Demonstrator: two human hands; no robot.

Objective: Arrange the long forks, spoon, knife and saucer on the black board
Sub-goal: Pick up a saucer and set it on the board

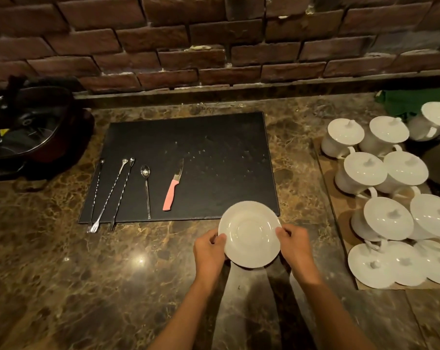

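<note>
A black board lies flat on the marble counter. On its left part rest three long twisted forks, tines hanging over the near edge, then a steel spoon and a pink-handled knife, all roughly parallel. I hold a white saucer in both hands, above the counter at the board's near right corner, overlapping that corner. My left hand grips its left rim and my right hand grips its right rim.
Several white lidded cups crowd a brown tray at the right. A dark round pot with utensils sits at the far left. A brick wall runs behind the marble counter, and a green cloth lies far right.
</note>
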